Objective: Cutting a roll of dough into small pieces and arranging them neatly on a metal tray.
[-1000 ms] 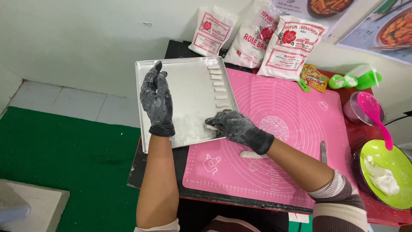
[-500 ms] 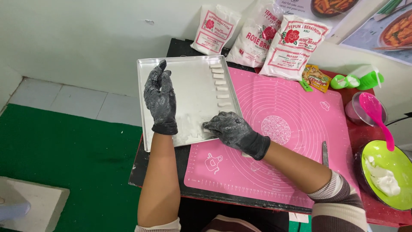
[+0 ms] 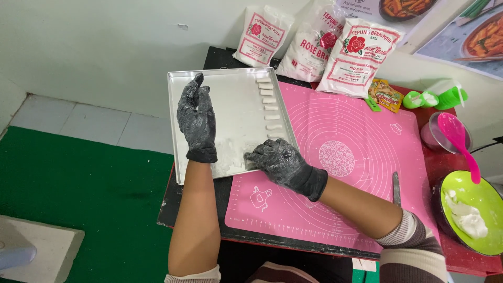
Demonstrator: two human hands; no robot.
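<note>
A metal baking tray [image 3: 230,84] lies at the table's left, dusted with flour. Several small white dough pieces [image 3: 270,108] stand in a column along its right side. My left hand [image 3: 197,118], in a black floury glove, rests flat on the tray with its fingers spread. My right hand [image 3: 277,160], also gloved, sits at the tray's lower right corner with its fingers curled down on the floury surface. Whether it holds a dough piece is hidden under the fingers.
A pink silicone mat [image 3: 346,157] covers the table right of the tray. Three flour bags [image 3: 356,55] lean on the wall. At the right are a green bowl of dough [image 3: 471,209], a pink spoon [image 3: 458,141], a knife [image 3: 396,188] and green-capped bottles [image 3: 437,97].
My right hand has slid a little left along the tray's lower edge. The left hand stays flat on the tray.
</note>
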